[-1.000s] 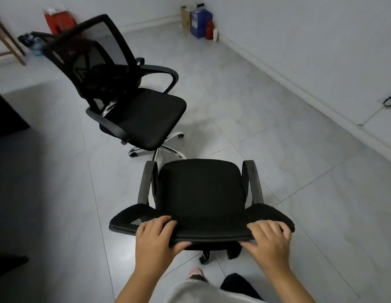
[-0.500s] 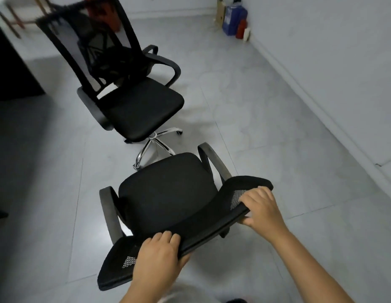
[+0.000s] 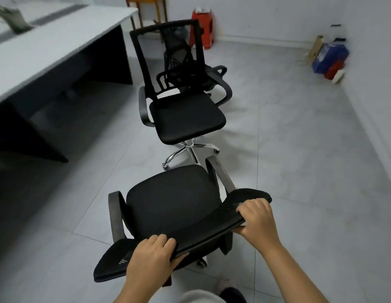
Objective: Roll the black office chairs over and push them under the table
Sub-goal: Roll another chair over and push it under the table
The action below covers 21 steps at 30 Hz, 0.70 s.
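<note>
A black office chair [image 3: 170, 202] stands right in front of me, its seat facing away. My left hand [image 3: 149, 256] grips the top edge of its mesh backrest near the left end. My right hand [image 3: 256, 219] grips the same edge near the right end. A second black office chair [image 3: 185, 115] with a chrome star base stands just beyond it, seat toward me. A third black mesh chair [image 3: 179, 53] shows partly behind that one's backrest. The grey-topped table [image 3: 48, 47] with dark side panels runs along the left.
A red plastic stool [image 3: 202, 29] and a wooden frame [image 3: 146, 9] stand by the far wall. A blue box with bottles [image 3: 330, 60] sits in the far right corner. The white wall runs down the right side. My foot [image 3: 227, 287] is under the near chair.
The near chair has been turned further left toward the table while both hands keep their grip. My view has swung left, bringing the table and the far wall into sight.
</note>
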### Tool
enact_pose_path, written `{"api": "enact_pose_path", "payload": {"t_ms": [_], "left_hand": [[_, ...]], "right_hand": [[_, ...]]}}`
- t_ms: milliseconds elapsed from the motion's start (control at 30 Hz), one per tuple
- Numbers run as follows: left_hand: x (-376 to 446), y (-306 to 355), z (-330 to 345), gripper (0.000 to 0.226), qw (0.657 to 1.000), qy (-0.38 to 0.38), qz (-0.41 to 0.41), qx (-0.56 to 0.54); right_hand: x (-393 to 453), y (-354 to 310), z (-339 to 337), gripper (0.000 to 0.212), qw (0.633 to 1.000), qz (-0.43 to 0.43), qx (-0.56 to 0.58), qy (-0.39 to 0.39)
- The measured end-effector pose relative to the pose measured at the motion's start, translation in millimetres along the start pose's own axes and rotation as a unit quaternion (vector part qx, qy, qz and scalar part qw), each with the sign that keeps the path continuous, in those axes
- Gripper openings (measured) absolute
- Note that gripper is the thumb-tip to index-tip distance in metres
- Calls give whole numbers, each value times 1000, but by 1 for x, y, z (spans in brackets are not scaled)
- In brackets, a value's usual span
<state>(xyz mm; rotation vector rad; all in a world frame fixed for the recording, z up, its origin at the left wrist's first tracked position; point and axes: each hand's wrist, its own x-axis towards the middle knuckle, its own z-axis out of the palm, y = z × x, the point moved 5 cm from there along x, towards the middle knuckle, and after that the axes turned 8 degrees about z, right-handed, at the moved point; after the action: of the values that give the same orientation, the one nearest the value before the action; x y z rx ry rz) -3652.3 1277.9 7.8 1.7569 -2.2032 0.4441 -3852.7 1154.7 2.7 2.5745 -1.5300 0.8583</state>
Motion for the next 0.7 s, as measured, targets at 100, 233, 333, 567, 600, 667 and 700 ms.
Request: {"api": "enact_pose_path", "payload": {"t_ms": [100,233,333,567,600,667,700], "left_hand": [[16,26,10,49,999,-22,-45,16],[40,66,21,36,992,-59,-110,1],[57,92,27,36,987,-67,-147,-2],[82,130,37,41,959,-54,-277,8],[80,133,35,41,951,-48,-307,12],[81,148,34,48,928,-17,-369,42],[84,157,33,56,917,8,-394,59]], "right_hand": [[14,30,-1,42,999,-24,23,-16],[36,71,0,33,997,-50,38,-43],[52,99,5,38,993,-73,46,-75],[91,134,9,39,972,-168,79,-144],[95,134,9,40,967,-191,75,-150],[103,138,11,42,951,-256,70,-160],[105,141,13,44,941,-288,65,-164]]}}
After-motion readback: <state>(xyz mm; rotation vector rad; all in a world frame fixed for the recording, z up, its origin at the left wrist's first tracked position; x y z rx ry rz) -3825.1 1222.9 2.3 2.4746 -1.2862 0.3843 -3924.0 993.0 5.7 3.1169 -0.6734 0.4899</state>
